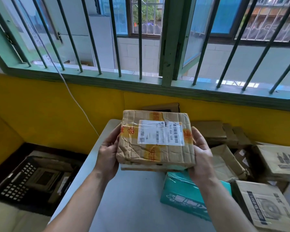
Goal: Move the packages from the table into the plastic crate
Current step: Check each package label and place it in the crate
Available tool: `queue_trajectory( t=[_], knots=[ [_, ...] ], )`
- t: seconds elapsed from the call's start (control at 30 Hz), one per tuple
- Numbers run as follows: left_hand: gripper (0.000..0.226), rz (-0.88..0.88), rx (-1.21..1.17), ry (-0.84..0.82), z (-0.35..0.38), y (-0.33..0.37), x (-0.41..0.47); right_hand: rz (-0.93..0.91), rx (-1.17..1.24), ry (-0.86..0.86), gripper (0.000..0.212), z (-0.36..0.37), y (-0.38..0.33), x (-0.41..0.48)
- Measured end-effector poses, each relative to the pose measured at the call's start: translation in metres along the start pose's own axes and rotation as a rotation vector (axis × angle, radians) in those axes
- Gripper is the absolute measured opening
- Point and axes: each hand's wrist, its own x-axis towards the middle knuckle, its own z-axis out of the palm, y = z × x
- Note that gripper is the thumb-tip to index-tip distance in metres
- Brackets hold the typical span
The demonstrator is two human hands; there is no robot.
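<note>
The left hand (107,153) and right hand (202,156) grip the two ends of a crumpled, taped cardboard package (156,143), thumbs on its edges and fingers wrapped beneath. It hangs above the pale grey table (132,203), which carries a teal box (182,195) and brown cartons (266,201). The black plastic crate (18,181) sits low at left, under a yellow wall (49,106) and a barred window (140,47).

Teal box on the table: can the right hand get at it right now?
Probably not yet: the right hand and left hand both hold the taped package. The teal box lies just below, otherwise within easy reach.
</note>
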Motion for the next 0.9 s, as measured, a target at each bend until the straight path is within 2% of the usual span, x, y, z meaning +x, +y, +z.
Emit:
queue_trajectory(
  t=[0.1,0.43,0.57,0.63,0.7,0.8,0.9],
  knots=[
    [0.054,0.062,0.002,0.034,-0.001,0.006,-0.003,-0.037,0.002,-0.059,0.042,0.013,-0.001,-0.007],
    [0.044,0.210,0.006,-0.010,-0.007,0.044,-0.010,-0.274,-0.004,-0.064,0.042,0.057,-0.012,-0.040],
    [0.072,0.174,-0.025,0.012,-0.008,0.057,-0.018,-0.321,0.000,-0.059,0.046,0.066,-0.008,-0.052],
    [0.079,0.155,-0.029,0.009,-0.009,0.060,-0.025,-0.326,-0.005,-0.057,0.047,0.068,-0.005,-0.060],
    [0.074,0.152,-0.045,0.014,-0.009,0.061,-0.032,-0.331,0.020,-0.071,0.046,0.068,-0.005,-0.066],
    [0.049,0.204,-0.020,0.023,-0.009,0.061,-0.044,-0.325,0.045,-0.104,0.039,0.069,-0.007,-0.072],
    [0.038,0.251,0.007,0.056,-0.015,0.063,-0.057,-0.263,0.064,-0.140,0.038,0.070,0.000,-0.073]
  ],
)
